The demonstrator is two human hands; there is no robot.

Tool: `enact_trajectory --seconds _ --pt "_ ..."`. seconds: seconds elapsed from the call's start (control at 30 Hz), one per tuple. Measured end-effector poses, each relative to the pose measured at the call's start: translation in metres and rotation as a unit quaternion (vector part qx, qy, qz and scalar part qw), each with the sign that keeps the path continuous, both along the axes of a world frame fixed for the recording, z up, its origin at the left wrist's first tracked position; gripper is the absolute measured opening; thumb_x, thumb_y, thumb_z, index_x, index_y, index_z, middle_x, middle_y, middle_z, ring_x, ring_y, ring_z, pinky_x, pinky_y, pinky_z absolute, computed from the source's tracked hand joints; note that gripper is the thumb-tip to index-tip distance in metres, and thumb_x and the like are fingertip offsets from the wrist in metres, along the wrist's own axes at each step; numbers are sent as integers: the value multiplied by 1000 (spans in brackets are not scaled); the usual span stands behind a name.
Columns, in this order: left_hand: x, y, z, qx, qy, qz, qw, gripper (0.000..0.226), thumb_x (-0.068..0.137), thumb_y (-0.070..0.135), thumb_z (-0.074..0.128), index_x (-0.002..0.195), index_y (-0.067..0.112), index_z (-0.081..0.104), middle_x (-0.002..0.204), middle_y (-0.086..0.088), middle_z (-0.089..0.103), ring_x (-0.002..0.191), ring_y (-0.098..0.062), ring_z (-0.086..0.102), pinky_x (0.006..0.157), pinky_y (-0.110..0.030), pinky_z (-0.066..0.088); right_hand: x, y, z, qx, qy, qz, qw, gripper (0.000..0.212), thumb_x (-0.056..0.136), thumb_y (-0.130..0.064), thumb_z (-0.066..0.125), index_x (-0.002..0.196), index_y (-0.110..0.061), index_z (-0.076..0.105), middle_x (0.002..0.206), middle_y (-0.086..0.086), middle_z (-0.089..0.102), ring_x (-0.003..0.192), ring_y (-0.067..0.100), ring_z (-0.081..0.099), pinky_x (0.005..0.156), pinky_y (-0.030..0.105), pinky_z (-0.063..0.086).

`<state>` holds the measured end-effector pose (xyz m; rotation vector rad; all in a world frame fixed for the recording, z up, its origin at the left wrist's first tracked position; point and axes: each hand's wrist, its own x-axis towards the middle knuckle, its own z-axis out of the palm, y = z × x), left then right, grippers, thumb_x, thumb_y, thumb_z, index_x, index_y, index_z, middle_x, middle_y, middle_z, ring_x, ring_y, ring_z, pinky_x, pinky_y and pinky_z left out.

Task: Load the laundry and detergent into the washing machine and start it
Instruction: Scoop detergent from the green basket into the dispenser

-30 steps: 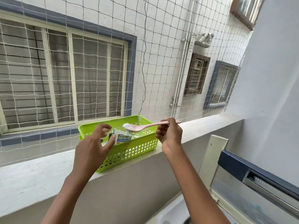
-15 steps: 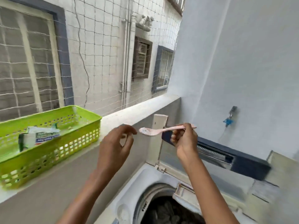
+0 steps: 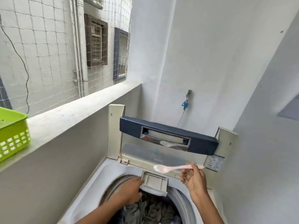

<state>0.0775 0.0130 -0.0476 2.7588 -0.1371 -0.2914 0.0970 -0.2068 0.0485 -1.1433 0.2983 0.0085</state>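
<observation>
Currently the right hand (image 3: pixel 195 178) pinches a slim pink plastic spoon (image 3: pixel 176 168) heaped with white powder (image 3: pixel 157 167), its bowl just above the pale rectangular detergent drawer (image 3: pixel 154 181) jutting over the drum (image 3: pixel 181 196) of the white top-loading washing machine (image 3: pixel 90 188). In the drum lies dark grey laundry (image 3: pixel 150 210). The left hand (image 3: pixel 129 189), blurred, is at the drawer's left corner; whether its fingers grip it I cannot tell.

One washing machine (image 3: pixel 90 188), one detergent drawer (image 3: pixel 154 181), one pink spoon (image 3: pixel 178 167) and one green basket (image 3: pixel 13 133). Two hands: left hand (image 3: pixel 129 191), right hand (image 3: pixel 194 178). One wall tap (image 3: pixel 187 97).
</observation>
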Motion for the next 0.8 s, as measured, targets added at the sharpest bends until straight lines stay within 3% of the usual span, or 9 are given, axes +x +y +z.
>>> enact_trajectory --seconds 0.1,0.2,0.37,0.53,0.7,0.8 --pt "6 -11 -24 81 74 -38 993 70 91 22 42 150 15 4 159 -3 -5 147 -27 -4 119 -49 6 0 -4 -29 -3 39 3 999 24 98 -18 42 81 -4 53 42 7 58 33 16 55 33 19 42" --pt "6 -17 -35 124 107 -53 985 71 95 19 38 149 15 -8 158 -1 -16 145 -28 -15 118 -51 4 2 -1 -49 -21 71 9 997 23 98 -18 41 84 -5 53 45 6 62 34 15 57 34 19 44" --pt "6 -20 -43 102 101 -25 989 71 94 18 39 150 19 -6 158 3 -15 145 -25 -16 118 -49 14 4 7 -76 -47 103 31 993 20 97 -19 45 89 -5 56 55 7 68 37 16 60 35 20 46" --pt "3 -24 -49 95 97 -5 991 73 94 24 39 149 19 -8 157 4 -18 146 -25 -14 117 -48 18 -4 19 -85 -90 104 63 988 14 96 -21 49 99 -11 58 88 12 65 50 22 61 41 23 47" --pt "5 -23 -50 82 98 1 992 75 92 25 42 150 21 -6 157 6 -17 146 -25 -13 117 -48 19 -14 23 -91 -240 28 105 965 19 94 -14 52 92 -30 61 83 1 70 54 21 60 43 23 46" --pt "4 -24 -50 67 95 14 993 77 90 22 44 150 22 -4 157 8 -17 146 -24 -13 117 -47 20 -17 22 -101 -306 -4 124 944 17 93 -16 55 102 -26 63 84 3 70 54 18 62 44 24 46"
